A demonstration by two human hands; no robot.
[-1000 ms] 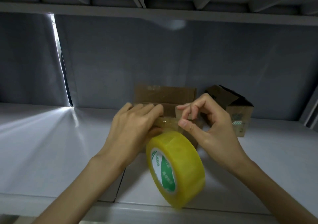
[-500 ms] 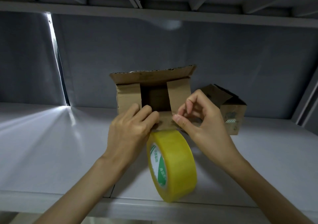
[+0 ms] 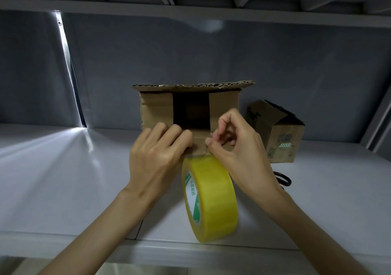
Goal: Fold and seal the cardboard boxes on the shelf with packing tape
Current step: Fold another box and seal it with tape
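Observation:
A brown cardboard box [image 3: 156, 109] lies on its side on the white shelf [image 3: 63, 169], its open end facing me with the top flap raised and two side flaps partly folded in. My left hand [image 3: 156, 158] presses its fingers on the lower flap near the tape's stuck end. My right hand [image 3: 234, 147] pinches the tape strip at the lower flap's right part. The yellow tape roll [image 3: 211, 198] hangs on edge just below both hands, joined to the box by that strip.
A second, smaller cardboard box [image 3: 281, 135] with open flaps sits to the right on the shelf. Black scissor handles [image 3: 283, 178] peek out behind my right wrist. Another shelf runs overhead; a grey wall [image 3: 190, 52] closes the back.
The box was tipped up so its open end faces me, with the top flap now raised. Both hands stayed on the lower flap and the roll still hangs below.

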